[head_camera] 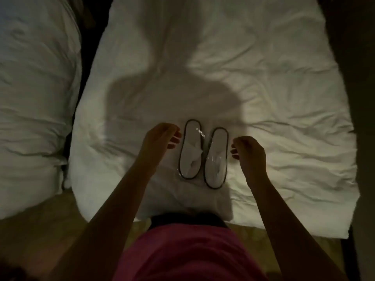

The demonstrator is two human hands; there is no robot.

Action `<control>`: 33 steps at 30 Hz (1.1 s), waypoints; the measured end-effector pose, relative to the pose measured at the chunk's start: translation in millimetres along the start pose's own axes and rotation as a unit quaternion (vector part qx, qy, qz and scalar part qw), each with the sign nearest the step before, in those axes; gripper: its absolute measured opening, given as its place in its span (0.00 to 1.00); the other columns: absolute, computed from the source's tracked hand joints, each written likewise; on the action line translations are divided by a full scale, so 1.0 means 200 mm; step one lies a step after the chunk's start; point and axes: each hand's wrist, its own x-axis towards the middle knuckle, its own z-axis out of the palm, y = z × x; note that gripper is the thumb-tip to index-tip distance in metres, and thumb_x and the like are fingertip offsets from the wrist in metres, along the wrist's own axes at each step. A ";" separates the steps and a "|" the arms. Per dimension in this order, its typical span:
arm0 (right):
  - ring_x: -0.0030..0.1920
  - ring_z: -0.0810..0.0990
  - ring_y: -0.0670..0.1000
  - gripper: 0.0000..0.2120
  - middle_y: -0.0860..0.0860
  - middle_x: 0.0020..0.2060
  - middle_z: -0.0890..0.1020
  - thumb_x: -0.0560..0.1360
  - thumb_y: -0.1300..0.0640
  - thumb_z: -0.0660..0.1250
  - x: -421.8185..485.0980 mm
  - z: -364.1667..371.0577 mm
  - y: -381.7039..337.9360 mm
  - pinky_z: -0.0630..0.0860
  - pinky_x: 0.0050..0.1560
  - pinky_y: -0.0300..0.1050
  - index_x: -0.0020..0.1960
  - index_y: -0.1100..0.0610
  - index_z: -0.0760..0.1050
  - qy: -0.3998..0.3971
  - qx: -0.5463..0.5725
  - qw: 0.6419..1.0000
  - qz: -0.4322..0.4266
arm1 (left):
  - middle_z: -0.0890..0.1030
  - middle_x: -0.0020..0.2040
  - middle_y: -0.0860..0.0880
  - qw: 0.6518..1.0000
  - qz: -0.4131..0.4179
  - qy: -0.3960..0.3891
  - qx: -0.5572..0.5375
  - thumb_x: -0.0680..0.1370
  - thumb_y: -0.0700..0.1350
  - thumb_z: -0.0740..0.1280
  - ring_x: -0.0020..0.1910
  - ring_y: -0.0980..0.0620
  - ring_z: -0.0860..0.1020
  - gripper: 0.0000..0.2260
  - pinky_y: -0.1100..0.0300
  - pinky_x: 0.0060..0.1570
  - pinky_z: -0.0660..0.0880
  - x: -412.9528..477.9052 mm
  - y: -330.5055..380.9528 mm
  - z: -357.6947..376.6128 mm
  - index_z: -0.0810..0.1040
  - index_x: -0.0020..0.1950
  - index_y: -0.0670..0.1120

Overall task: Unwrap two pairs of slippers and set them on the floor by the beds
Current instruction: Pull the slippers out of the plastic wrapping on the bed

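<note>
Two white-quilted beds (263, 98) stand side by side on yellowish floor (50, 230), dimly lit.

There is a single view, from a wide-angle camera worn on the person's head. It looks steeply down and forward from the foot of a white bed (263, 98), close above it. The person's pink top (182, 254) fills the lower edge; a second bed (36, 88) lies at the left, curved by the lens. Floor (50, 226) shows between them.

rumpled white bed (263, 98) carries two slipper packs (204, 155), seemingly plastic-wrapped.
</note>
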 end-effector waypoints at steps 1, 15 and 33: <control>0.39 0.83 0.53 0.04 0.51 0.37 0.83 0.76 0.56 0.67 0.03 0.02 0.04 0.82 0.49 0.57 0.48 0.57 0.77 -0.006 -0.010 1.000 0.016 | 0.83 0.45 0.45 1.000 -0.013 -0.001 -0.002 0.80 0.44 0.60 0.45 0.47 0.82 0.09 0.50 0.48 0.78 0.02 -0.03 0.02 0.79 0.46 0.47; 0.67 0.73 0.57 0.30 0.57 0.71 0.71 0.74 0.50 0.70 0.43 0.17 0.90 0.70 0.64 0.50 0.72 0.54 0.65 -0.109 -0.221 0.948 0.203 | 0.82 0.59 0.45 0.980 -0.189 -0.050 0.036 0.79 0.44 0.60 0.57 0.48 0.79 0.12 0.51 0.56 0.74 0.39 -0.57 0.35 0.77 0.58 0.42; 0.52 0.80 0.59 0.23 0.61 0.58 0.81 0.67 0.62 0.76 0.46 0.25 0.96 0.78 0.53 0.54 0.59 0.62 0.74 -0.122 -0.041 0.948 0.291 | 0.79 0.61 0.43 0.971 -0.230 -0.056 0.043 0.79 0.45 0.61 0.58 0.47 0.77 0.13 0.50 0.58 0.73 0.46 -0.64 0.48 0.75 0.61 0.42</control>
